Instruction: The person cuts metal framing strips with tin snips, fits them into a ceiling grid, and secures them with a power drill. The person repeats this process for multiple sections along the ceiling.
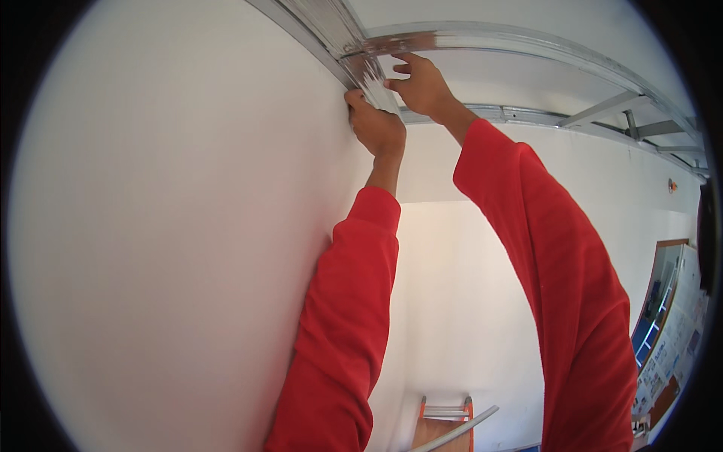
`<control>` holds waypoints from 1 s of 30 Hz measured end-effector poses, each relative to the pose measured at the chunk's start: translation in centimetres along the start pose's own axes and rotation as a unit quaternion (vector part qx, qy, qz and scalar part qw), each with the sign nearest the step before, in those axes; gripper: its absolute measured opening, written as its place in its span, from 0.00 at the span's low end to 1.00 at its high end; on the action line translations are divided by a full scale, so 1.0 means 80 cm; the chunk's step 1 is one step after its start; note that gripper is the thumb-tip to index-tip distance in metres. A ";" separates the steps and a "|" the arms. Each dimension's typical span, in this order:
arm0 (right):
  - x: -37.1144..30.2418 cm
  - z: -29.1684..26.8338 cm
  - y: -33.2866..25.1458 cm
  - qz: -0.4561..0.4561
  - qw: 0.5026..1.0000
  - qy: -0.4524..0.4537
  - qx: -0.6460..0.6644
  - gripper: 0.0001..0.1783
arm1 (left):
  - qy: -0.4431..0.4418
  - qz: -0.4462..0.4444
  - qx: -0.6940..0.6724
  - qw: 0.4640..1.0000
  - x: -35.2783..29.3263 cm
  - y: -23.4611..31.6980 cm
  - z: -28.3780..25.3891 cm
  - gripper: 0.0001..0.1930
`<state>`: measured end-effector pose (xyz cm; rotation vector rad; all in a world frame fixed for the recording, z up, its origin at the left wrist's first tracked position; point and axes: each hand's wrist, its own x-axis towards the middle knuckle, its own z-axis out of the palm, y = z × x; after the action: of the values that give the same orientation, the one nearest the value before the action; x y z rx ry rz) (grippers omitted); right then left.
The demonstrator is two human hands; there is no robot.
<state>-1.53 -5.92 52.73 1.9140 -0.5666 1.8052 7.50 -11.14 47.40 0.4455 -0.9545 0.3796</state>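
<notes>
Overhead, left hand (376, 128) fisted and right hand (420, 84) gripping metal track (361, 64), fingertips hidden.

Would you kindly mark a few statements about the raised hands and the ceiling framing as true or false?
1. Both hands are raised to the shiny silver metal channel along the top of the white wall. True.
2. The left hand holds a hammer. False: no tool is visible; it presses at the channel by the wall.
3. The right hand has its fingers on the metal where two channels meet. True.
4. The sleeves are blue. False: the long sleeves are red.
5. An orange-sided stepladder stands below, near the lower edge. True.
</notes>
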 end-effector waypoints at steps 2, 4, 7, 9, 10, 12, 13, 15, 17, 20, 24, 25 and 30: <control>-0.006 -0.007 0.022 0.048 0.997 -0.044 -0.044 0.35 | -0.001 0.000 -0.035 0.999 -0.006 -0.009 0.003 0.29; -0.020 -0.012 0.050 0.103 0.991 -0.059 -0.063 0.36 | -0.012 -0.043 -0.028 0.999 -0.013 -0.025 0.007 0.31; -0.052 -0.005 0.091 0.098 0.984 -0.060 -0.136 0.38 | -0.038 -0.089 -0.070 0.993 -0.033 -0.043 0.001 0.31; -0.082 0.007 0.119 0.140 0.980 -0.089 -0.107 0.38 | -0.089 -0.150 -0.127 0.977 -0.058 -0.033 -0.030 0.29; -0.099 0.017 0.132 0.147 0.981 -0.097 -0.087 0.38 | -0.109 -0.183 -0.170 0.962 -0.083 -0.021 -0.058 0.26; -0.131 0.044 0.155 0.159 0.979 -0.110 -0.055 0.38 | -0.161 -0.198 -0.205 0.945 -0.161 0.015 -0.149 0.21; -0.142 0.061 0.168 0.163 0.979 -0.117 -0.045 0.40 | -0.163 -0.139 -0.163 0.963 -0.213 0.036 -0.200 0.20; -0.138 0.093 0.184 0.167 0.981 -0.090 -0.032 0.42 | -0.226 -0.037 -0.065 0.971 -0.288 0.071 -0.302 0.18; -0.126 0.130 0.188 0.194 0.980 -0.036 -0.021 0.45 | -0.320 -0.114 -0.065 0.938 -0.329 0.087 -0.379 0.12; -0.102 0.161 0.181 0.271 0.961 0.053 0.026 0.50 | -0.301 -0.192 -0.071 0.931 -0.339 0.065 -0.397 0.09; -0.074 0.172 0.136 0.225 0.971 0.079 -0.027 0.51 | -0.293 -0.195 -0.081 0.932 -0.325 0.051 -0.389 0.11; -0.071 0.169 0.123 0.169 0.978 0.120 -0.036 0.52 | -0.295 -0.199 -0.080 0.931 -0.326 0.051 -0.386 0.12; -0.036 0.142 0.054 -0.119 0.936 0.330 -0.010 0.53 | -0.291 -0.189 -0.068 0.935 -0.343 0.047 -0.386 0.12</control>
<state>5.06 -15.99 49.50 1.1731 -0.1081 2.0927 12.56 5.05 9.52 0.6176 -1.4267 -0.1866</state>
